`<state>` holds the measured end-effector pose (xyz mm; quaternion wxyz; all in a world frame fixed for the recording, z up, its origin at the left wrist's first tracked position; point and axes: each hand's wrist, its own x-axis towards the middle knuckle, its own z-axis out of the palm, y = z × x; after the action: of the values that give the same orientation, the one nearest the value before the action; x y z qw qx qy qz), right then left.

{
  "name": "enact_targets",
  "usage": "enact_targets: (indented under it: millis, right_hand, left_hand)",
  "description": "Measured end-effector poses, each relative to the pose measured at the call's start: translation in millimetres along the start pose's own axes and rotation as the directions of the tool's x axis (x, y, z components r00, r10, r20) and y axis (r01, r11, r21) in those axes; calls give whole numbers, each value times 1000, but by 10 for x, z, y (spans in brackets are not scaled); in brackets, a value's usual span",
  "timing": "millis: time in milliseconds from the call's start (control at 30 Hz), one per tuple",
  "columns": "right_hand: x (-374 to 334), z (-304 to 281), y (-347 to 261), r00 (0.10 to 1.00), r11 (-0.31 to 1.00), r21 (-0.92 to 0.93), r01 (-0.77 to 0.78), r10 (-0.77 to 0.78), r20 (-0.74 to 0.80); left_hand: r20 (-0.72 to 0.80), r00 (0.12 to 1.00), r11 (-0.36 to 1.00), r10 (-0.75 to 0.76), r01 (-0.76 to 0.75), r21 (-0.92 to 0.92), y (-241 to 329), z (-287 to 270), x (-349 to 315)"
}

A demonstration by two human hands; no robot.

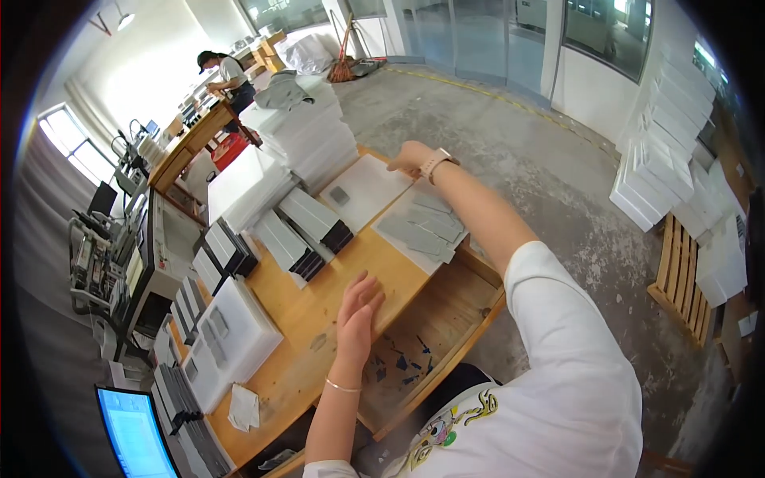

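My right hand [413, 158], with a watch at the wrist, reaches to the far end of the wooden table [319, 327]. Its fingers are curled together at the corner of a white sheet [374, 182]; whether they pinch anything is hidden. One small grey piece [339, 196] lies on that sheet. Nearer to me, several flat grey strips [430, 231] lie spread on a second white sheet [389, 226]. My left hand [358, 315] hovers near the table's front edge, fingers loosely apart, holding nothing.
Grey-and-black stacks [315, 219] line the table's left side, near a pile of white foam trays [307, 131] and a low tray stack [255, 342]. An open drawer [466, 299] with dark scraps juts out below. A monitor [135, 430] stands at lower left; another person [231, 80] works beyond.
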<state>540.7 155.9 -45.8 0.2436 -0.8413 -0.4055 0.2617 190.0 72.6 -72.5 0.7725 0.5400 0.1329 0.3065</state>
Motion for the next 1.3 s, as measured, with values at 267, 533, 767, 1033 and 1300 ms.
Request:
enact_targets:
  millis: [267,533,767,1033,1300]
  right_hand:
    - [-50,89,-189,995,929,-368,28,-60,-74]
    - [-63,153,-260,997,970,-237,61,-72,-38]
    - [-38,103,-263,999,985,-167,-35,30,-31]
    - [187,106,-91,998,999,1,-54,54,25]
    - [194,102,260,989,834,533,-141,91,118]
  left_hand:
    - [-63,998,967,-5,-11,-254,-165,-112,122]
    - [-70,997,980,44,-56,-191,-164,-147,88]
    - [-96,994,962,52,-75,-261,-152,-142,78]
    - [-95,994,972,58,-78,-220,-145,-140,86]
    - [-60,996,968,72,-84,-235,-189,-152,74]
